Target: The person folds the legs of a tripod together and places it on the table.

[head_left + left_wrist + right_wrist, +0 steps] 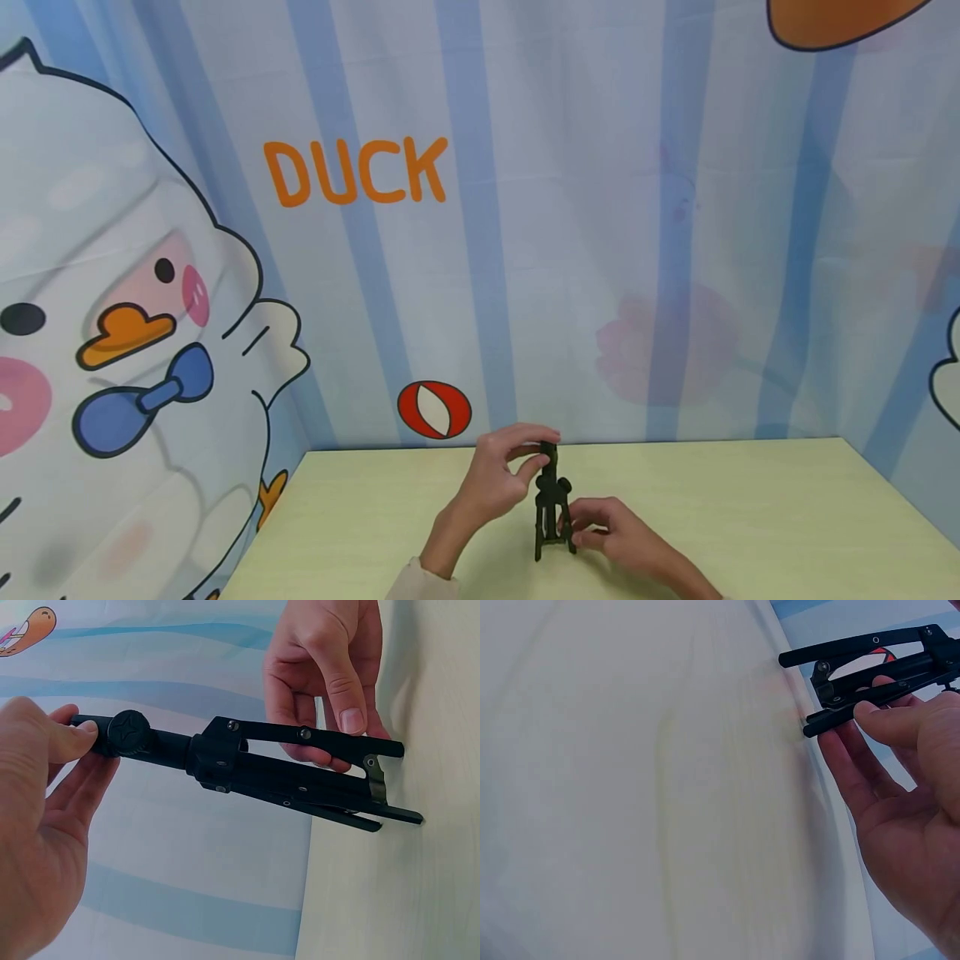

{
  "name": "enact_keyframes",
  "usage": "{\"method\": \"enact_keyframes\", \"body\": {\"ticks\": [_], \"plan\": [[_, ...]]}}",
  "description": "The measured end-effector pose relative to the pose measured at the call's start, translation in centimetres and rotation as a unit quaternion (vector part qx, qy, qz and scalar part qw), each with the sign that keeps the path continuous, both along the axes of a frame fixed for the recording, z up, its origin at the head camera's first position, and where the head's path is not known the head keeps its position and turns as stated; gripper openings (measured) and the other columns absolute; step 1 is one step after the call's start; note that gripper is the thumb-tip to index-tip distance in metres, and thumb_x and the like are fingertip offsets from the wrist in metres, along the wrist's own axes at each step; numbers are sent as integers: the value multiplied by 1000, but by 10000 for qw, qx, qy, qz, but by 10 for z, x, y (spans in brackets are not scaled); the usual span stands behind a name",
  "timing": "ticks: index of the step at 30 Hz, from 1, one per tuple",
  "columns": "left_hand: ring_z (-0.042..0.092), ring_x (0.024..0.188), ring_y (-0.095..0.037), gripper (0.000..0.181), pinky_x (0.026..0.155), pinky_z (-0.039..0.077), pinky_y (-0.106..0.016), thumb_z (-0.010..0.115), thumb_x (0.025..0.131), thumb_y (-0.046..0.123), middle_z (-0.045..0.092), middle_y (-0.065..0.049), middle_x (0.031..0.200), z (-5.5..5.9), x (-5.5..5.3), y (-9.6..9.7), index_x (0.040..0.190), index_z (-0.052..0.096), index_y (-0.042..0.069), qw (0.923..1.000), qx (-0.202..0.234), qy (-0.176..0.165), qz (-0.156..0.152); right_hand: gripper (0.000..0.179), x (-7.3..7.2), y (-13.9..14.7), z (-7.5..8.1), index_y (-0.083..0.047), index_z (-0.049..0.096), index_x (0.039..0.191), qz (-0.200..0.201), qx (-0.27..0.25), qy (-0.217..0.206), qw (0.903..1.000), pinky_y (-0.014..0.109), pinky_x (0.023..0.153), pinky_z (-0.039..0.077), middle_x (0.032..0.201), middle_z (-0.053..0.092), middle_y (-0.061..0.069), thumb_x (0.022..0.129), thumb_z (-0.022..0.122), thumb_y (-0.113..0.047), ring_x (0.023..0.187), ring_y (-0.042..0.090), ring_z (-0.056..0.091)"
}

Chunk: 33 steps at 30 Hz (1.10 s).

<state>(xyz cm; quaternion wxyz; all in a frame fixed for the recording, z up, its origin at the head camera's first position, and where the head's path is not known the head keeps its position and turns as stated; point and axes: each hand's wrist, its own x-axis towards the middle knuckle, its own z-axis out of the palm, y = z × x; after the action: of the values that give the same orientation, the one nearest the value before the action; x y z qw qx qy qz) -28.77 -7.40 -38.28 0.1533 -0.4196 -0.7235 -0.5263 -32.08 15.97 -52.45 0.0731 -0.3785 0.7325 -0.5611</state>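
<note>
A small black tripod (550, 492) is held upright over the table, its legs only slightly spread. My left hand (498, 475) pinches the top of its column between thumb and fingers, just above a round knob (129, 733) that shows in the left wrist view. Lower down, my right hand (618, 533) pinches one leg (831, 718) near its foot, thumb on one side and fingers on the other. A metal brace (376, 778) joins the legs near their lower ends. Whether the feet touch the tabletop, I cannot tell.
The pale yellow table (375, 500) ends at a curtain (570, 250) with blue stripes, a printed duck (90, 250) and orange lettering. A printed red and white ball (453, 408) shows on the curtain just above the table's back edge.
</note>
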Motion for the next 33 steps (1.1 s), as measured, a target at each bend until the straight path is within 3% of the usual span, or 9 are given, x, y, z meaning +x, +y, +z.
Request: {"method": "enact_keyframes", "body": {"ticks": [4, 12, 17, 25, 33], "plan": [[70, 107, -38, 32, 94, 60, -36, 65, 89, -23, 71, -21, 117, 0, -1, 1, 115, 72, -5, 10000, -15, -34, 0, 17, 1, 1, 1, 3, 69, 115, 14, 10, 52, 10000, 31, 85, 61, 112, 68, 25, 99, 65, -1, 101, 23, 71], [70, 107, -36, 34, 93, 60, -34, 66, 91, -20, 70, -22, 120, -23, -22, 2, 119, 71, -2, 10000, -61, 14, -50, 16, 0, 1, -3, 1, 69, 113, 18, -18, 215, 9998, 30, 84, 60, 108, 69, 19, 97, 65, 2, 98, 21, 70], [72, 107, -29, 33, 94, 59, -30, 69, 93, -13, 71, -15, 120, -27, -26, 1, 121, 73, 5, 9999, -154, -27, -45, 15, 1, 4, -3, 0, 69, 112, -90, -29, 89, 9999, 31, 83, 61, 108, 69, 20, 99, 65, 2, 99, 22, 69], [69, 110, -19, 33, 94, 58, -24, 70, 94, -8, 70, -9, 122, -13, -26, -3, 124, 72, 7, 9956, -918, -150, -92, 17, 2, 4, 2, 0, 68, 117, -371, 97, -445, 9983, 30, 84, 60, 114, 67, 20, 101, 64, -1, 101, 27, 69], [71, 103, -9, 33, 94, 57, -24, 70, 96, -6, 69, -6, 121, 8, -31, -6, 127, 71, 6, 9775, -2080, -288, -177, 18, 5, -7, 0, -5, 70, 112, -743, 354, -104, 9966, 27, 81, 59, 104, 72, 6, 96, 75, -10, 93, 16, 71]]}}
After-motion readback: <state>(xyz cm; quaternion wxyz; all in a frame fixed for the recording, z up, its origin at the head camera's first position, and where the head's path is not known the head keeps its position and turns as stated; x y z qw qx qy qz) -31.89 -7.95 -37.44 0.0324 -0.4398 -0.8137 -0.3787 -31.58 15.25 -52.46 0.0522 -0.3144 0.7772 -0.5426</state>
